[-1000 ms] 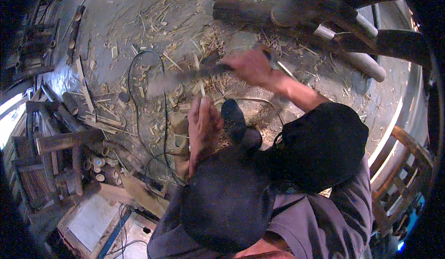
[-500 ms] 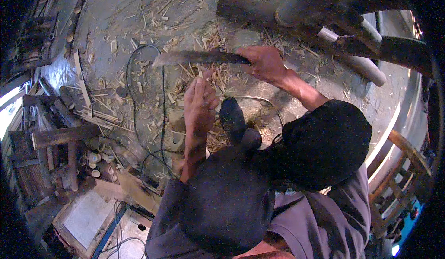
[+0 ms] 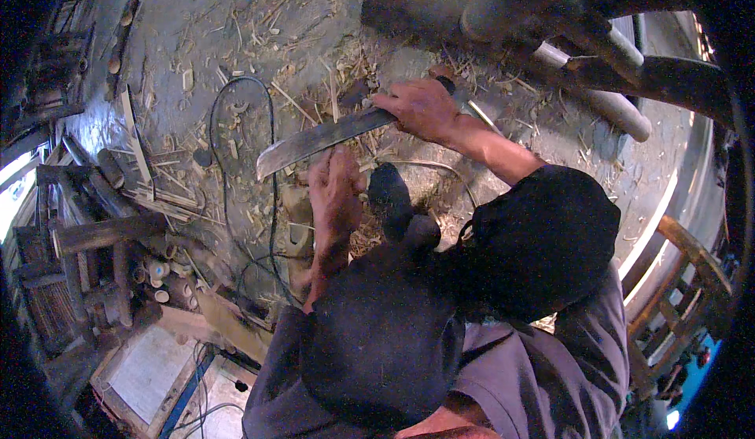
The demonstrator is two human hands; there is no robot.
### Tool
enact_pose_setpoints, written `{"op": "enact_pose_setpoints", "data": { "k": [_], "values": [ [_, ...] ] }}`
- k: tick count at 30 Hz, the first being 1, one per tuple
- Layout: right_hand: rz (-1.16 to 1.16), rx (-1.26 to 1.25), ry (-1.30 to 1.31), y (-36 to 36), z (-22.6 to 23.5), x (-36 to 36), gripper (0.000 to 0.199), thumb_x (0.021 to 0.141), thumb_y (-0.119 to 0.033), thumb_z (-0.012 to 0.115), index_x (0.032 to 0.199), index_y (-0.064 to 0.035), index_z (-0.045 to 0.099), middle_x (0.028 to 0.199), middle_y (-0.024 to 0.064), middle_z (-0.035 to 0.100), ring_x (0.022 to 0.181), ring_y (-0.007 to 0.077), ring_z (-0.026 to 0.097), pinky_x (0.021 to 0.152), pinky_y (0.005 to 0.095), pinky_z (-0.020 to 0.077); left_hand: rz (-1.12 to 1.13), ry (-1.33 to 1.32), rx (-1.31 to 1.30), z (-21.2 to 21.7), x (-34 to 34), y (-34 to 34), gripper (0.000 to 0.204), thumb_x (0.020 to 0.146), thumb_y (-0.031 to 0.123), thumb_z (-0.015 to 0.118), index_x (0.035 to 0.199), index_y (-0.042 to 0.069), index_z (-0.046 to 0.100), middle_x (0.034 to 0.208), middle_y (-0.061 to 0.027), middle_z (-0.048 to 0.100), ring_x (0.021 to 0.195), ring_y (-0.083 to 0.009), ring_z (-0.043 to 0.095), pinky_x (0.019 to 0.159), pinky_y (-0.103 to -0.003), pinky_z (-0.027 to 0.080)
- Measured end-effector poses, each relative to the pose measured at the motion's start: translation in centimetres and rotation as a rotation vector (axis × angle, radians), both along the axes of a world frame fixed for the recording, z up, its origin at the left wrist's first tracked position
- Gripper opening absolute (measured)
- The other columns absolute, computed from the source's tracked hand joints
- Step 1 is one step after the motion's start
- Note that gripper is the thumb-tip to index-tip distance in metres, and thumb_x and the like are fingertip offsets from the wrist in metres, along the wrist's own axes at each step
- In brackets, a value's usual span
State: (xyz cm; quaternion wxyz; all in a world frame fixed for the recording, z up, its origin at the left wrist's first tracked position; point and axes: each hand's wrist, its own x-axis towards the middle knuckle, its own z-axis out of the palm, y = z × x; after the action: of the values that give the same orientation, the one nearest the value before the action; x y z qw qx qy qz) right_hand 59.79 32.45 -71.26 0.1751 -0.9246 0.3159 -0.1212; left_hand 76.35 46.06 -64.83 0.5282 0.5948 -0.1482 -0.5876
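Note:
A long machete (image 3: pixel 318 139) with a broad dark blade and a paler tip slants across the middle, its tip low at the left. My right hand (image 3: pixel 425 110) is wrapped round its dark handle. Just below the blade, my left hand (image 3: pixel 334 191) is closed with fingertips pinched close to the edge. A thin pale strip of wood or bamboo (image 3: pixel 333 97) shows beyond the blade, in line with my left hand; the blade covers the stretch between them. Below my hands are my dark-clad knees (image 3: pixel 543 242).
Shavings and offcuts (image 3: pixel 295 69) litter the concrete floor. A black cable (image 3: pixel 212 132) loops at the left, near pale strips (image 3: pixel 169 203) and a wooden stool (image 3: pixel 110 231). Thick poles (image 3: pixel 598 109) lie at the upper right. A framed panel (image 3: pixel 149 368) sits lower left.
The machete has tilted, its tip swinging down and nearer to me. My right hand has shifted a little left; my left hand is slightly lower, now under the blade.

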Motion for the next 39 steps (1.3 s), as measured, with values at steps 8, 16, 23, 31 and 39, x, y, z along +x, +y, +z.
{"op": "enact_pose_setpoints", "data": {
  "k": [8, 16, 23, 31, 39],
  "values": [
    [-0.254, 0.149, 0.193, -2.9, -0.1, -2.7, 0.034, 0.082, -0.026, 0.062, 0.115, -0.0167, 0.066, 0.087, 0.0136, 0.068, 0.078, 0.0344, 0.068, 0.070, 0.0470, 0.0544, -0.083, -0.170, 0.227, 5.1, -0.4, 3.1, 0.031, 0.099, 0.027, 0.055, 0.118, 0.003, 0.061, 0.066, 0.0064, 0.038, 0.057, -0.0040, 0.035, 0.049, -0.022, 0.029],
    [-0.301, 0.326, -0.205, -2.9, 0.5, -1.9, 0.028, 0.088, -0.033, 0.061, 0.109, -0.0168, 0.072, 0.080, 0.0148, 0.069, 0.069, 0.0337, 0.065, 0.068, 0.0455, 0.0515, 0.108, 0.294, 0.122, 1.1, 0.8, 1.9, 0.047, 0.100, 0.014, 0.051, 0.145, 0.010, 0.037, 0.069, 0.0057, 0.032, 0.057, -0.0052, 0.032, 0.050, -0.021, 0.028],
    [-0.427, 1.079, -0.418, -1.7, 2.9, -1.6, 0.035, 0.088, -0.041, 0.070, 0.105, -0.0102, 0.071, 0.063, -0.0024, 0.056, 0.053, 0.0082, 0.049, 0.051, 0.0291, 0.0424, -0.097, 0.725, 0.048, 0.6, 0.0, 0.1, 0.048, 0.100, 0.018, 0.050, 0.145, 0.010, 0.038, 0.070, 0.0052, 0.031, 0.056, -0.0042, 0.032, 0.046, -0.019, 0.028],
    [-0.444, 1.293, -0.647, -1.3, 4.4, -0.8, 0.041, 0.086, -0.041, 0.073, 0.110, -0.0080, 0.067, 0.072, -0.0036, 0.060, 0.058, 0.0056, 0.051, 0.054, 0.0254, 0.0455, -0.182, 0.479, 0.050, 0.1, -1.3, 0.0, 0.052, 0.101, 0.023, 0.051, 0.148, 0.008, 0.034, 0.070, 0.0063, 0.030, 0.055, -0.0033, 0.030, 0.046, -0.018, 0.026],
    [-0.259, 0.231, -0.301, -0.6, 2.1, -3.1, 0.044, 0.078, -0.020, 0.071, 0.121, -0.0173, 0.065, 0.073, 0.0074, 0.064, 0.060, 0.0232, 0.061, 0.056, 0.0356, 0.0498, -0.091, 0.520, -0.008, 0.4, -1.7, -1.2, 0.049, 0.103, 0.021, 0.048, 0.149, 0.016, 0.033, 0.070, 0.0069, 0.030, 0.055, -0.0036, 0.028, 0.046, -0.020, 0.025]
  ]
}}
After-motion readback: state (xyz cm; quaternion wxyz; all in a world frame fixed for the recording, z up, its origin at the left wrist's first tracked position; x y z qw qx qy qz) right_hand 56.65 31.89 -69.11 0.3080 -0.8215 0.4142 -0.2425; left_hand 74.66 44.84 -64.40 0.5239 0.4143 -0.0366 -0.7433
